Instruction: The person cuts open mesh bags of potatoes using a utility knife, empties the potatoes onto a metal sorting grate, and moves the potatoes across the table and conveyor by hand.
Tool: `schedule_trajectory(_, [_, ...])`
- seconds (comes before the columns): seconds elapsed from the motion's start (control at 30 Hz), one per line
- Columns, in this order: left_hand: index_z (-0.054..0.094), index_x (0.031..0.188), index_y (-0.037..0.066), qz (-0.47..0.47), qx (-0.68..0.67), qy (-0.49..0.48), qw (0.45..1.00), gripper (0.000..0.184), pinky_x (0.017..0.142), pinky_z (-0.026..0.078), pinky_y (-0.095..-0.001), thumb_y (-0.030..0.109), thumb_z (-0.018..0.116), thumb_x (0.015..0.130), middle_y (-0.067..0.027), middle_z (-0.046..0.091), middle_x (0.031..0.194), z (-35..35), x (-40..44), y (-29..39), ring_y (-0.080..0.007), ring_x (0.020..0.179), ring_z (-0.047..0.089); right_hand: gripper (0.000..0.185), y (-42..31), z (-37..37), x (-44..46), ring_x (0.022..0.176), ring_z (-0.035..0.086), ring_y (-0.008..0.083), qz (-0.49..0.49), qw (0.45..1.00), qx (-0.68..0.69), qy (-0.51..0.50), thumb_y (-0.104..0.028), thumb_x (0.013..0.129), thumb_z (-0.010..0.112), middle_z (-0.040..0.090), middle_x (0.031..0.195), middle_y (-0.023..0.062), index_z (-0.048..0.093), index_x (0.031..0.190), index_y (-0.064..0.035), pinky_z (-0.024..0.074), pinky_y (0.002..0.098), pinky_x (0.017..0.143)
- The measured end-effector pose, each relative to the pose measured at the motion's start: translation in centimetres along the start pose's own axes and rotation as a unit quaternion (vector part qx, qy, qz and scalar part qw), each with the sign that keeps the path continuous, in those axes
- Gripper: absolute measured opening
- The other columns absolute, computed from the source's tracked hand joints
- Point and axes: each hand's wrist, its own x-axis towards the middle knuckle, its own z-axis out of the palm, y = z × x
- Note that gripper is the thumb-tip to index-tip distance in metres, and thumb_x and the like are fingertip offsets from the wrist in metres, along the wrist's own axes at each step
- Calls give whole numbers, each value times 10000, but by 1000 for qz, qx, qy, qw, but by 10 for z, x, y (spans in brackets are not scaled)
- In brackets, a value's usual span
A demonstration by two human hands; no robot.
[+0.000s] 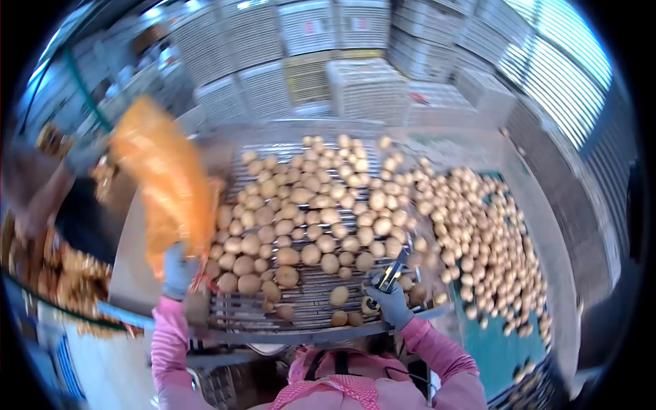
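My left hand (179, 272), in a grey glove, is closed around the lower end of an orange mesh bag (167, 181). The bag stands up from the hand at the left side of the sorting table and is blurred. In my right hand (391, 302), also gloved, is a narrow black-and-silver hand tool (394, 270), pointing up and away; its exact kind is unclear. Beneath both hands run the metal rollers (307, 301) of the table, covered with many round tan potatoes (311, 255). One dark-marked potato (370, 305) lies against the right hand's fingers.
More potatoes (478, 236) spread over a green belt (485, 335) at the right. A metal rail (273, 336) borders the near edge. Another person's arm (41, 191) reaches in at the left. Stacked pale crates (369, 89) stand behind.
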Motion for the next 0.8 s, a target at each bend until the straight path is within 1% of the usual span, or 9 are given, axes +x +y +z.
schedule_trajectory(0.07, [633, 899, 73, 14, 11, -128, 992, 163, 665, 459, -397, 85, 620, 737, -137, 605, 754, 7, 0, 69, -349, 718, 579, 252, -25, 11, 15, 792, 519, 71, 84, 991, -24, -105, 42, 757, 648, 530, 911, -21, 510, 948, -48, 470, 233, 748])
schedule_trajectory(0.13, [622, 914, 77, 14, -36, -142, 989, 357, 585, 416, -441, 125, 623, 561, -119, 554, 686, 26, -12, 107, -352, 672, 546, 322, -56, 54, 26, 831, 520, 83, 69, 988, 48, -127, 71, 744, 631, 515, 894, -17, 524, 1030, -31, 464, 258, 807])
schedule_trajectory(0.27, [607, 978, 108, 52, -34, -222, 973, 394, 582, 420, -426, 169, 620, 589, -58, 557, 691, 56, -22, 206, -311, 661, 557, 422, -58, 62, 58, 911, 549, 125, 98, 967, -61, -229, 17, 766, 621, 550, 932, 8, 508, 1172, -19, 459, 303, 843])
schedule_trajectory(0.33, [590, 925, 92, 24, -50, -224, 973, 329, 585, 418, -423, 171, 644, 610, -68, 570, 731, 71, -24, 246, -305, 668, 559, 328, -67, 76, 67, 889, 572, 158, 123, 958, 131, -222, -26, 798, 600, 574, 968, 31, 523, 1117, -20, 491, 322, 797])
schedule_trajectory(0.47, [586, 930, 62, -4, -164, -178, 970, 341, 625, 420, -424, 201, 700, 640, -86, 591, 774, 108, -46, 304, -299, 674, 564, 348, -99, 43, 81, 923, 588, 225, 163, 952, 210, -149, -137, 813, 566, 582, 1069, 91, 513, 1133, -13, 482, 372, 848])
schedule_trajectory(0.53, [537, 1110, 38, -28, -164, -145, 975, 571, 698, 444, -408, 215, 709, 595, -145, 587, 935, 123, -43, 334, -317, 807, 572, 413, -127, 4, 78, 976, 576, 262, 21, 959, 217, -180, -222, 825, 506, 566, 1129, 115, 496, 1178, -8, 474, 397, 876])
schedule_trajectory(0.6, [456, 1201, 22, -63, -77, 38, 994, 707, 820, 433, -465, 220, 728, 580, -229, 484, 1168, 135, -23, 356, -384, 997, 511, 379, -186, -18, 53, 948, 566, 249, -40, 933, 298, -198, -300, 878, 435, 576, 1083, 130, 540, 1094, -7, 479, 377, 842])
schedule_trajectory(0.67, [390, 1258, 36, -30, -9, 88, 996, 769, 901, 369, -554, 191, 718, 581, -271, 368, 1268, 161, -3, 348, -435, 1106, 426, 421, -191, -88, 55, 1007, 544, 274, -318, 941, 50, -109, -296, 890, 420, 543, 1163, 163, 492, 1168, 12, 463, 421, 871])
schedule_trajectory(0.8, [488, 1157, 70, -6, 91, 78, 993, 556, 943, 305, -587, 131, 653, 630, -241, 445, 1189, 208, 56, 337, -414, 1110, 444, 392, -234, -129, 8, 1018, 547, 270, -405, 899, 144, -87, -247, 884, 466, 541, 1178, 168, 499, 1177, 11, 458, 411, 886])
